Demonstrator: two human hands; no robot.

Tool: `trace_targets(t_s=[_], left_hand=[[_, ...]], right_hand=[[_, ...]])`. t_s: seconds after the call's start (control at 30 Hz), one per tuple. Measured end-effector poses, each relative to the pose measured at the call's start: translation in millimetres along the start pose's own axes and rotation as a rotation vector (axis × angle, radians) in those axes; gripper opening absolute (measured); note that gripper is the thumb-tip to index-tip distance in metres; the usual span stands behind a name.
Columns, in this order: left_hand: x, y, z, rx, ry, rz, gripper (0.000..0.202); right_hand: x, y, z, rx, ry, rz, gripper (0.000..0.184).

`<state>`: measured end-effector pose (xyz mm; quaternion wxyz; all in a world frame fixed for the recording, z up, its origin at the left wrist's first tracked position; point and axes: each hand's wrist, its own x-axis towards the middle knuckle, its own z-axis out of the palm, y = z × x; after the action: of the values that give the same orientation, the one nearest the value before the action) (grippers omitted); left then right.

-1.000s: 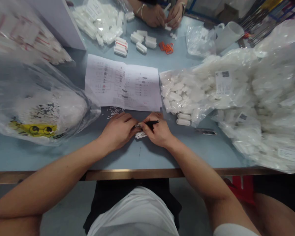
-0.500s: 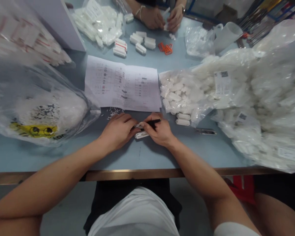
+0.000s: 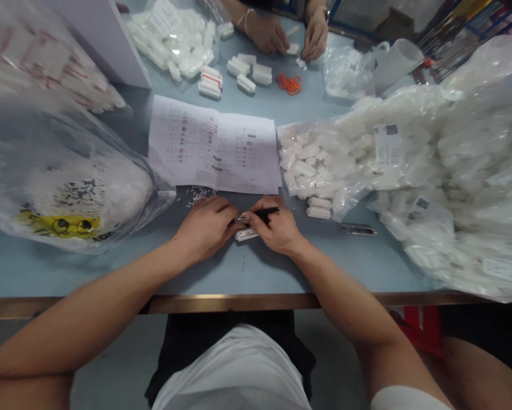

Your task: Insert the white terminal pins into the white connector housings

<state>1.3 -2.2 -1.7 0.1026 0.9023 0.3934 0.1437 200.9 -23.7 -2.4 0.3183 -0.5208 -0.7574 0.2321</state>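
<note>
My left hand [image 3: 204, 225] rests on the blue table [image 3: 247, 267] with its fingers curled around small white plastic connectors [image 3: 244, 233]. My right hand [image 3: 277, 228] meets it from the right and pinches a thin black tool [image 3: 262, 213] whose tip touches the connectors. Both hands sit just below a printed paper sheet [image 3: 215, 145]. A scatter of tiny white pins [image 3: 196, 193] lies beside my left hand.
Large clear bags of white parts lie left [image 3: 63, 171] and right [image 3: 430, 171]. Metal tweezers [image 3: 358, 229] lie right of my hands. Across the table another person's hands [image 3: 290, 34] work near white connectors [image 3: 247, 71], orange clips [image 3: 290, 83] and a white mug [image 3: 394, 60].
My hands have stayed almost still on the connectors. The other person's hands across the table have moved apart and lowered to the table.
</note>
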Motion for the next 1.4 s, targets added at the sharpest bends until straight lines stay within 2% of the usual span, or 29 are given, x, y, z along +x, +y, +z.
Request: trace_targets(t_s=[0.3,0.43,0.57,0.73,0.93,1.1,1.4], left_hand=[[0.2,0.2,-0.5,-0.002,0.011,0.014,0.036],[-0.2,-0.5,0.3,0.0,0.025,0.018,0.035],[-0.2,0.1,-0.5,-0.001,0.009,0.004,0.035],[0.0,0.4,-1.1,-0.008,0.01,0.007,0.035],[0.0,-0.4,0.4,-0.027,0.02,0.005,0.037],[0.3,-0.3,0.1,-0.02,0.014,0.011,0.039],[0.3,0.4,-0.5,-0.016,0.006,0.001,0.036]], right_hand=[[-1.5,3.3,4.2,-0.076,0.003,-0.143,0.023],[-2.3,3.3,1.4,0.021,0.041,-0.094,0.023],[-1.0,1.9,0.1,0.009,0.014,-0.036,0.019],[0.1,2.1,2.3,0.005,0.017,-0.064,0.019],[-2.8,2.7,0.6,0.079,0.024,-0.025,0.024],[-2.0,2.8,0.7,0.099,0.028,-0.068,0.022],[-0.6,2.1,1.2,-0.002,-0.005,-0.067,0.021]])
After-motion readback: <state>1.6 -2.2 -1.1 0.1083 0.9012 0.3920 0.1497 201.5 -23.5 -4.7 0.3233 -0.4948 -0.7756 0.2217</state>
